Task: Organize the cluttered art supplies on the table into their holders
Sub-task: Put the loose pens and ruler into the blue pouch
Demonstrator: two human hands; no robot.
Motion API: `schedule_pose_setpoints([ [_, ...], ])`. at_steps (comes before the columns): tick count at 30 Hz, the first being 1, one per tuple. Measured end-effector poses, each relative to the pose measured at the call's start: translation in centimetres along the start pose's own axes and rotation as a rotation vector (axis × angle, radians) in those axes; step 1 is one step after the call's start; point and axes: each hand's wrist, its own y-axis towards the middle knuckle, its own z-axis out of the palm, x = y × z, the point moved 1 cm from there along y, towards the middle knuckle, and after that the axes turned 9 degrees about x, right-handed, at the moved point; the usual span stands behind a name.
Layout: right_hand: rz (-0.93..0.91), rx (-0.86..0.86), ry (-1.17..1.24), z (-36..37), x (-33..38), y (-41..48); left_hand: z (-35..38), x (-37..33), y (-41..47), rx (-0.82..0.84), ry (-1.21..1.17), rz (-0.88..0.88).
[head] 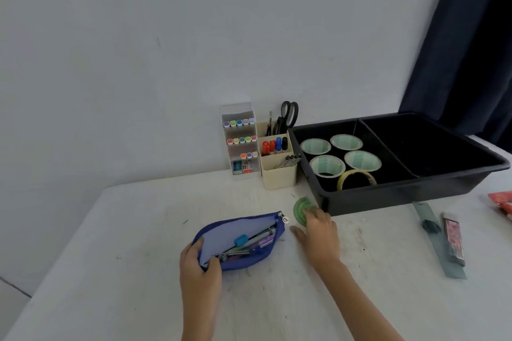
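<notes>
Our left hand point(198, 266) grips the open blue fabric zip pouch point(241, 230) mid-tabletop point(124, 271). Our right hand point(318, 232), fingers spread, rests on the round green plastic protractor point(302, 209) beside the black plastic tray's point(388, 196) front-left corner.

White table point(110, 271), blue pouch point(235, 232), green protractor point(300, 209) by black tray point(388, 196), cream holder point(278, 174) and marker rack point(241, 141) at back, ruler point(436, 246), patterned box point(453, 238), red packet point(501, 202) at right

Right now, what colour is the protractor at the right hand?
The protractor is green, shown best in the head view.
</notes>
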Motion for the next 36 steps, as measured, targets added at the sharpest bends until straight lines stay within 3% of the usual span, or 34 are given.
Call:
schedule_pose_setpoints([
  [5,0.023,-0.069,-0.162,0.5,0.9,-0.2,0.2,-0.7,-0.8,0.015,-0.004,0.001],
  [8,0.008,0.051,-0.254,-1.1,2.1,-0.8,0.2,-0.9,-1.0,0.015,0.004,-0.003],
  [12,0.117,-0.038,0.186,-3.3,1.9,-1.8,0.2,-1.2,-1.6,0.04,0.02,-0.009],
  [14,0.021,-0.255,0.453,-5.0,2.9,-3.9,0.2,-1.3,-1.6,0.054,0.019,-0.008],
  [16,-0.211,-0.43,0.676,-6.7,4.5,-6.1,0.4,-1.5,-1.5,0.071,0.017,-0.001],
  [18,-0.396,-0.457,0.767,-7.4,5.9,-7.6,1.1,-1.7,-1.6,0.096,0.016,0.008],
  [20,-0.429,-0.384,0.745,-6.8,6.1,-7.9,2.0,-1.9,-2.0,0.132,0.004,0.006],
  [23,-0.341,-0.244,0.516,-4.6,4.6,-7.6,3.6,-2.0,-2.6,0.182,0.003,0.005],
  [25,-0.251,-0.214,0.517,-4.1,3.1,-7.6,4.9,-2.1,-2.8,0.207,0.019,0.016],
  [32,-0.142,-0.474,0.565,-6.8,-1.7,-7.4,9.5,-2.7,-3.9,0.278,-0.009,0.015],
  [36,0.107,-0.658,0.459,-8.4,-7.1,-6.4,12.0,-3.1,-4.5,0.329,-0.019,0.035],
])
